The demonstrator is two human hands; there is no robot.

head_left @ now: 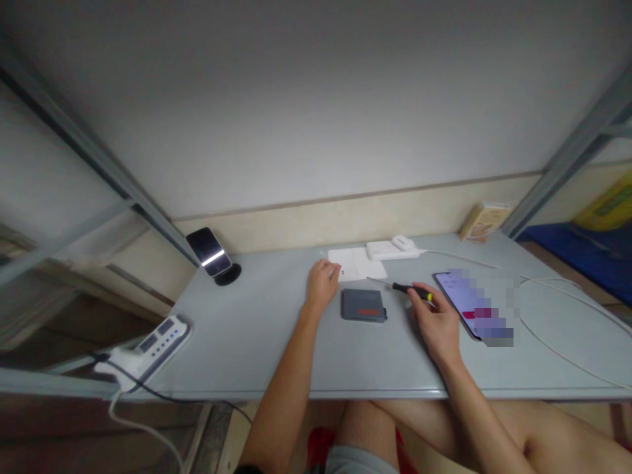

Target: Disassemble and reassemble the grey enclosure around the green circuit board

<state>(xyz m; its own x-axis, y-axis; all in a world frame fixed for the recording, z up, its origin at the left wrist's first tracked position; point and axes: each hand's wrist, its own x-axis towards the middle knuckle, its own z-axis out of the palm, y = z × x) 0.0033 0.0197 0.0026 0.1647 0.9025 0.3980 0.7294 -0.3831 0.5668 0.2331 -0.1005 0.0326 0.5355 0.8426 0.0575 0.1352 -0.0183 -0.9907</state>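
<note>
My right hand point(437, 322) grips a screwdriver point(413, 290) with a black and yellow handle. Its thin shaft points left, over the far side of a flat grey box point(364, 304) with orange-red lettering. The box lies on the table between my two hands. My left hand point(323, 283) is at the left edge of a white sheet of paper point(368, 264), its fingertips pinched together. Whatever they hold, if anything, is too small to make out. A tiny dark speck lies on the paper beside those fingertips.
A phone point(461, 299) with a lit screen lies right of my right hand. Behind the paper sits a white power strip point(388, 250) with a cable. Another power strip point(160, 342), a phone on a stand point(210, 253) and a small carton point(484, 222) stand toward the table's sides.
</note>
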